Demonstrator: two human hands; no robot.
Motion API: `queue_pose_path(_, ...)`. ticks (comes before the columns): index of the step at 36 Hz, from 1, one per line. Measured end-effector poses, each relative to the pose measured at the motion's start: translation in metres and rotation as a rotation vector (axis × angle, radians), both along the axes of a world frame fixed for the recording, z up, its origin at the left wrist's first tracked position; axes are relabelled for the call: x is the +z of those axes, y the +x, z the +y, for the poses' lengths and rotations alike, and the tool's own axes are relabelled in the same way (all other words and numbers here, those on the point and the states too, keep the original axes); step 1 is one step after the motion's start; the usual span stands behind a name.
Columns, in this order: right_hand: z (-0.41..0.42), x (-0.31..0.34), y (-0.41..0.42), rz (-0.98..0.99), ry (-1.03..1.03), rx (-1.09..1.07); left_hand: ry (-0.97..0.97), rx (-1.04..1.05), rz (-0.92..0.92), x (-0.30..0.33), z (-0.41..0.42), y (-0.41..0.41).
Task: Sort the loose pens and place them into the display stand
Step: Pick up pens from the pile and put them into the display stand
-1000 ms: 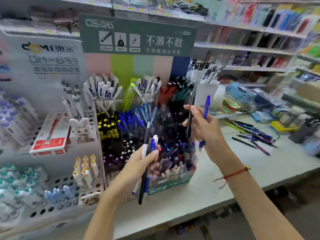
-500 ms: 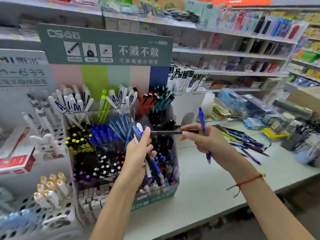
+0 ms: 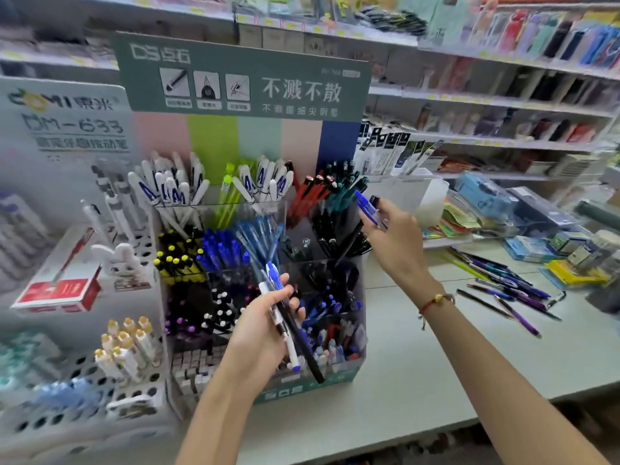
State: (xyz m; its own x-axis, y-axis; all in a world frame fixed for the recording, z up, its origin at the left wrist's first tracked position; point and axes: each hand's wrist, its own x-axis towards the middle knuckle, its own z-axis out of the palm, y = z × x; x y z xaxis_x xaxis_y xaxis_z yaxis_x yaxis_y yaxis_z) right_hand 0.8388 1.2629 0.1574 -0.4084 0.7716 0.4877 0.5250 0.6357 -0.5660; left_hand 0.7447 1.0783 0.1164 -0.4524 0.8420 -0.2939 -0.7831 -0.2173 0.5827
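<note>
- Three pens [image 3: 292, 327] lie gripped in the left hand [image 3: 265, 330], before the display stand [image 3: 312, 380].
- One blue pen [image 3: 367, 206] and one black pen [image 3: 349, 245] are held by the right hand [image 3: 396, 236].
- Several loose pens [image 3: 503, 286] rest on the surface [image 3: 419, 380].

Left hand [image 3: 265, 325] sits low and near, palm up, fingers curled around a bunch of pens [image 3: 290, 325] that angle down to the right. Right arm reaches up and further out, right hand [image 3: 391, 229] pinching a blue pen [image 3: 367, 206] between thumb and fingers. Red string bracelet [image 3: 434, 302] on that wrist.
</note>
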Motion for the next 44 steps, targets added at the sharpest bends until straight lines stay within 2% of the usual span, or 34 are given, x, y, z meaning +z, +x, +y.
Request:
queue_pose_path(4,-0.015,0.006,0.0,0.049,0.202,-0.114,0.01,-0.033,0.045,-0.003,-0.007,-0.001)
queue_pose_path(6,-0.016,0.006,0.0,0.025,0.236,-0.147,0.016,-0.052,0.061,-0.004,-0.009,-0.003)
queue_pose_path(12,0.0,-0.008,-0.004,-0.364,0.05,-0.05,-0.002,-0.08,0.144,-0.002,-0.011,-0.006)
queue_pose_path(18,0.004,-0.001,-0.012,-0.658,0.145,-0.088,-0.037,-0.071,0.184,0.0,-0.007,-0.007)
queue_pose_path(22,0.004,0.003,-0.018,-0.739,0.191,-0.09,-0.049,-0.078,0.2,0.004,-0.004,-0.003)
queue_pose_path(25,0.003,0.005,-0.016,-0.657,0.094,-0.032,-0.051,-0.088,0.211,0.006,-0.003,-0.001)
queue_pose_path(31,-0.021,0.008,0.012,-0.179,-0.344,0.115,-0.055,-0.064,0.197,0.005,-0.006,-0.003)
queue_pose_path(34,-0.041,0.003,0.019,0.035,-0.648,0.177,-0.067,-0.026,0.166,0.003,-0.005,-0.005)
queue_pose_path(37,-0.06,0.003,0.025,0.097,-0.857,0.302,-0.094,-0.012,0.188,0.001,-0.003,-0.005)
queue_pose_path(40,-0.075,0.004,0.029,0.145,-0.926,0.415,-0.11,-0.052,0.231,0.004,-0.001,-0.001)
queue_pose_path(44,-0.085,0.007,0.023,0.202,-1.01,0.395,-0.174,-0.135,0.359,0.005,0.0,0.005)
